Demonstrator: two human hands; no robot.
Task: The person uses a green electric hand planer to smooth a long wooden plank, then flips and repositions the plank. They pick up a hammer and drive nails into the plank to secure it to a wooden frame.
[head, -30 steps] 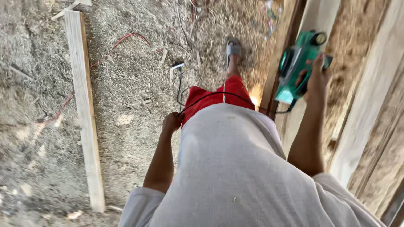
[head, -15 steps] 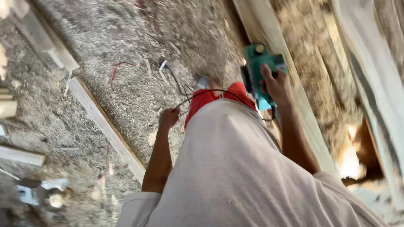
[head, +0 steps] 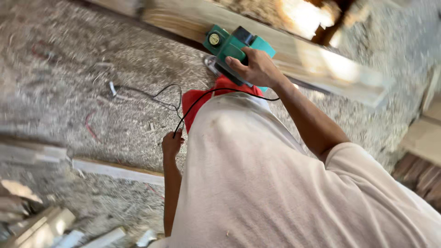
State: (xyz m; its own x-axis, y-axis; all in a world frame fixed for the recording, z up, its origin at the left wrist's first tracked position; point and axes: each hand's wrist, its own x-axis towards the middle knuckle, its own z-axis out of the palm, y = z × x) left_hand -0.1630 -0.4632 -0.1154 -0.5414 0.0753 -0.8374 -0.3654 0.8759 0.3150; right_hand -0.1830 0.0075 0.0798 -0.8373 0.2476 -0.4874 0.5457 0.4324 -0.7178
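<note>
Right hand (head: 257, 69) clenched on green planer (head: 232, 46) top handle, planer on long plank (head: 321, 64). Left hand (head: 171, 144) pinches black cord (head: 193, 103). Planer likely heavy, rigid; handle best hold. Cord limp, light.

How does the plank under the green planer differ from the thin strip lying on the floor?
The plank is wide and raised off the ground, with the green planer resting on it under the right hand. The thin strip is narrow and lies flat in the sawdust, untouched. Both are pale wood.
</note>
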